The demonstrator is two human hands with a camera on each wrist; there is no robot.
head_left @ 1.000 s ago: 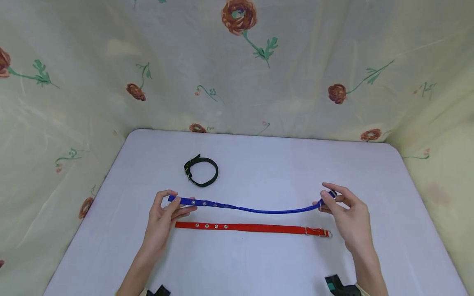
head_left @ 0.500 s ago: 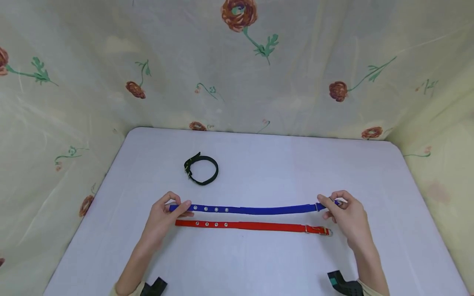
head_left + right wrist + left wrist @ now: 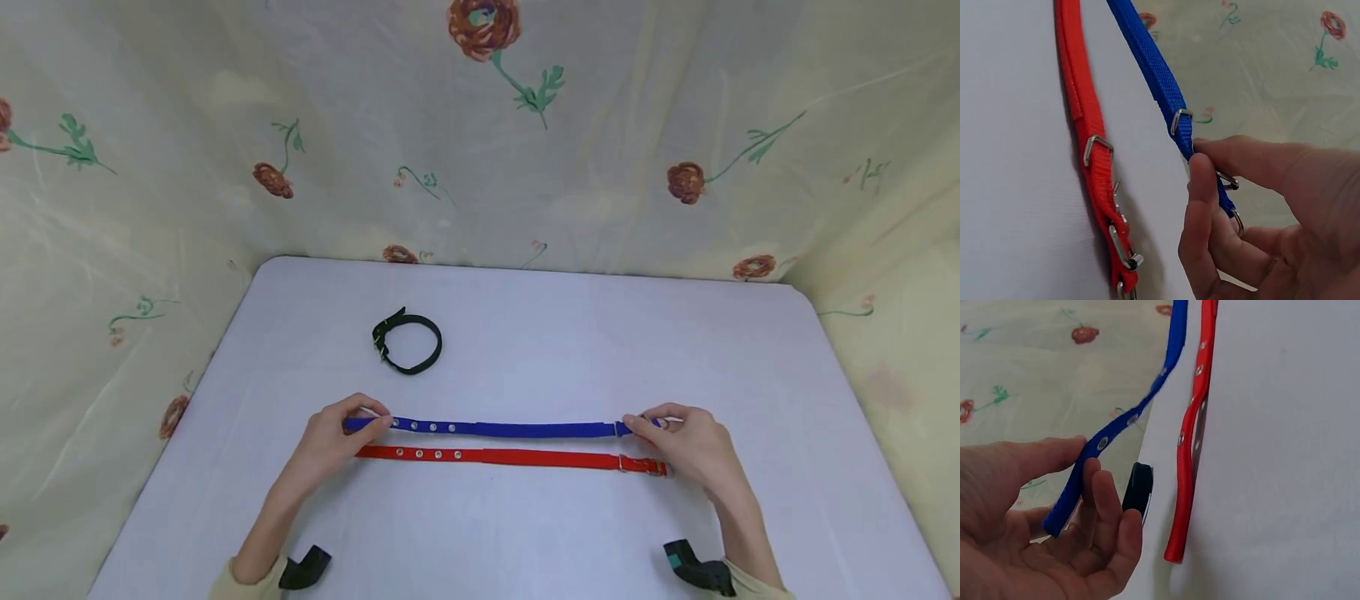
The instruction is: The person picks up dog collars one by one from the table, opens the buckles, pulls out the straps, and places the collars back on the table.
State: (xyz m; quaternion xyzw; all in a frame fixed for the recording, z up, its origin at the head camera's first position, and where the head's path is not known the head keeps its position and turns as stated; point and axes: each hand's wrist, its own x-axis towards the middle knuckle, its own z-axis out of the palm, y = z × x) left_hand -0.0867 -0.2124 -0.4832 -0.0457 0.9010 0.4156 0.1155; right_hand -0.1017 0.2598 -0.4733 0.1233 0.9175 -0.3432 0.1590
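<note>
A blue collar (image 3: 540,430) is stretched out between my two hands, just beyond the red collar. My left hand (image 3: 333,433) pinches its holed end between thumb and fingers; the tip sticks out past the palm in the left wrist view, near metal eyelets. My right hand (image 3: 693,442) pinches the other end by the buckle, where a metal keeper loop and a D-ring show in the right wrist view. The red collar (image 3: 525,459) lies straight on the table, nearly parallel, its eyelets at the left and its buckle (image 3: 1124,250) at the right.
Farther back on the white table (image 3: 570,342) lies a black collar (image 3: 408,344), fastened into a ring. Flowered plastic sheeting (image 3: 600,167) hangs behind the table and along both sides. A black wrist device (image 3: 699,568) sits by the right sleeve.
The blue collar has come down and nearer the red one, its sag gone to an almost straight line. My right hand has shifted left along with its end.
</note>
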